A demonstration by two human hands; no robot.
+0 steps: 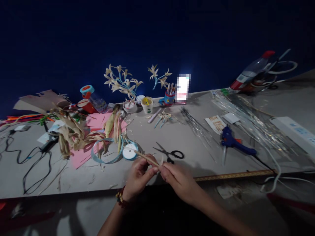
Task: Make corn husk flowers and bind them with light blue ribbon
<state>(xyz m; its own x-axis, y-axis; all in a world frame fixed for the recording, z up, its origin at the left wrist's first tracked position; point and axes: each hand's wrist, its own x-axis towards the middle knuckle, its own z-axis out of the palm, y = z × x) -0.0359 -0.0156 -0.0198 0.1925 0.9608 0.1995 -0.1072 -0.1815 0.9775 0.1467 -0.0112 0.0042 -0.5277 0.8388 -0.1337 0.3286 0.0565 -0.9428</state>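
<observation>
My left hand [140, 172], closed, grips a thin straw-coloured stick [147, 158] that slants up to the left. At its lower end my right hand [177, 178] pinches with thumb and fingers, close against the left thumb. A small pale strip [162, 159] pokes up between the hands; whether it belongs to the stick I cannot tell. Just beyond them lie black scissors [169, 152] with spread blades. A spool of light-blue ribbon [130, 151] rests past my left fingers, beside dried corn husks [73, 132] on pink paper [81, 157].
Husk flowers [123, 82] on blue stems stand in a cup at the back. A lit phone [182, 88] leans near a pen mug [169, 98]. Right of centre are loose wires [199, 129], a blue glue gun [230, 141], a plastic bottle [253, 72] and a power strip [296, 132].
</observation>
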